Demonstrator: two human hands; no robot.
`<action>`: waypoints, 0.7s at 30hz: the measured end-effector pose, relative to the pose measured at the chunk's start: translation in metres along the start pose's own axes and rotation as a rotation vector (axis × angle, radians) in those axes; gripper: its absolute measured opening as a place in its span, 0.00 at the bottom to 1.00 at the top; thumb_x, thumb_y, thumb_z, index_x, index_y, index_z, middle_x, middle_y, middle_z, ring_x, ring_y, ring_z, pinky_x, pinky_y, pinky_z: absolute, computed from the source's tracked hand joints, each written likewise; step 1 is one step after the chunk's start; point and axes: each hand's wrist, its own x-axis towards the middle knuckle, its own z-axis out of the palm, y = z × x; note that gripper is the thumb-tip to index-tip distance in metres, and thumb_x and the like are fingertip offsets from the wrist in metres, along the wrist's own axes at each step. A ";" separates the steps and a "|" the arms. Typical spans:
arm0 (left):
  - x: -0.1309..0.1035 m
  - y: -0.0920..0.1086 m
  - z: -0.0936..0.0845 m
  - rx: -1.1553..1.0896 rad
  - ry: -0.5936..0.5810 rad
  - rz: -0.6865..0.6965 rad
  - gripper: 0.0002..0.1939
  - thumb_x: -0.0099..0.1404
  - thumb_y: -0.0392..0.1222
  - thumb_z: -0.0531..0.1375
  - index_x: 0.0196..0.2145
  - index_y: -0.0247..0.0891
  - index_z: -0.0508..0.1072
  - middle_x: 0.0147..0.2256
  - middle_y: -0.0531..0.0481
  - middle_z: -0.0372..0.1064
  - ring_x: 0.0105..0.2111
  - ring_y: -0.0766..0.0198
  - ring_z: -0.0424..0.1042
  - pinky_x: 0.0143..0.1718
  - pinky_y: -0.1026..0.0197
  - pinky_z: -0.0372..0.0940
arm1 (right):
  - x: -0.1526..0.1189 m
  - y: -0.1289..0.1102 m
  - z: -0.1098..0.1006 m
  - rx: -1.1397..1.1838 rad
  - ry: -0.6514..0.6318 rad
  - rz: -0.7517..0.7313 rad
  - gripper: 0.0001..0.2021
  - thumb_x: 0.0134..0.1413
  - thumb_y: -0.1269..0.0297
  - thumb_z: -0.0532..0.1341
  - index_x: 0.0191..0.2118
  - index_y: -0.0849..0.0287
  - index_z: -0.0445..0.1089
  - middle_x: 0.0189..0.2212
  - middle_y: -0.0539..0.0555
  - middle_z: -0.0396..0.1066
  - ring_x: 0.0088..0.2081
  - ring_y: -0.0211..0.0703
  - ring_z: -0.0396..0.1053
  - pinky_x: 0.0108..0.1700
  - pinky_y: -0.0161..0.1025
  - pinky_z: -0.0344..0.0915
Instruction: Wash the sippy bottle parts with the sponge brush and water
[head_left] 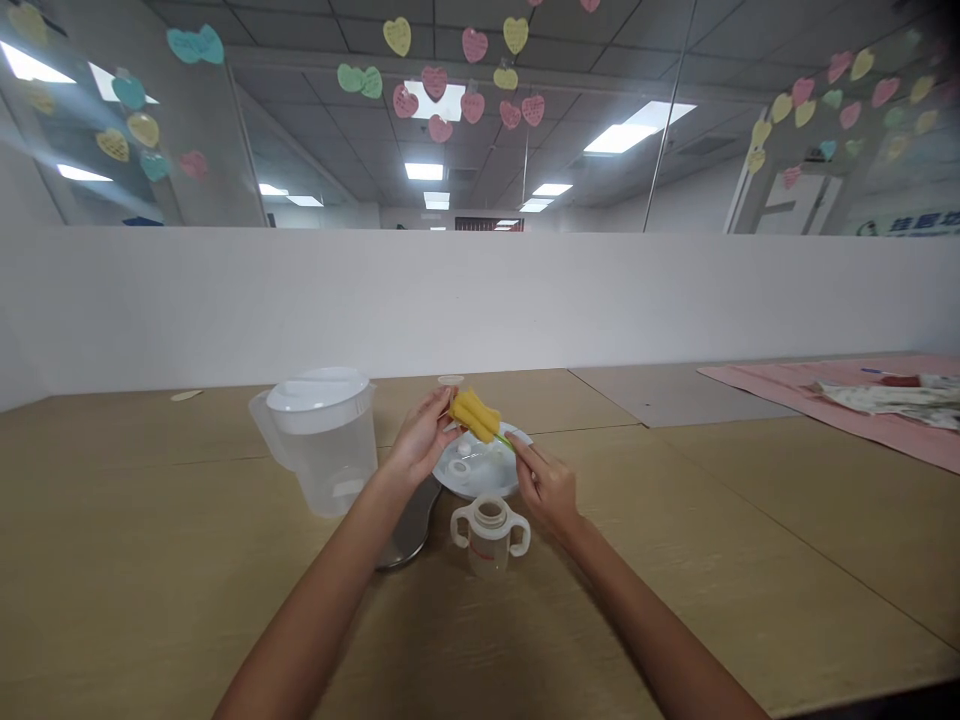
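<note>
Your left hand (420, 440) pinches the yellow sponge brush (475, 415) and, it seems, a small clear part; your right hand (546, 487) grips its handle above the white plate (480, 468). The sponge looks soft and light, so hold the stiff handle. A handled bottle (490, 535) stands on the counter (712, 540).

A yellow sponge brush (475, 414) with a green handle is seen above a white plate (480, 468). The pitcher (319, 440) is translucent white, the desk (150, 560) tan, the cloth (847, 395) pink.

My left hand (421, 440) and right hand (546, 485) grip a yellow sponge brush (475, 414) above a white plate (480, 470), behind an open handled bottle (490, 534).
</note>
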 end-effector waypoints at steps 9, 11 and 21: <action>-0.005 0.022 -0.007 0.429 0.062 0.256 0.12 0.56 0.48 0.59 0.31 0.35 0.71 0.25 0.52 0.67 0.27 0.68 0.69 0.35 0.63 0.64 | -0.002 0.023 0.000 -0.047 0.096 -0.175 0.18 0.53 0.74 0.49 0.44 0.57 0.72 0.28 0.54 0.66 0.31 0.39 0.61 0.35 0.37 0.56; -0.004 0.029 -0.016 0.891 0.114 0.386 0.14 0.56 0.50 0.57 0.30 0.36 0.72 0.23 0.51 0.67 0.23 0.67 0.67 0.31 0.64 0.62 | -0.002 0.025 -0.001 -0.086 0.100 -0.205 0.18 0.51 0.74 0.50 0.43 0.57 0.72 0.27 0.54 0.66 0.30 0.39 0.60 0.34 0.38 0.55; 0.004 0.012 -0.080 1.787 -0.008 -0.077 0.13 0.33 0.28 0.63 0.05 0.37 0.62 0.05 0.51 0.56 0.15 0.60 0.64 0.25 0.59 0.61 | -0.004 0.029 -0.003 -0.173 0.049 -0.131 0.16 0.48 0.73 0.50 0.39 0.59 0.73 0.25 0.54 0.65 0.29 0.39 0.60 0.34 0.38 0.53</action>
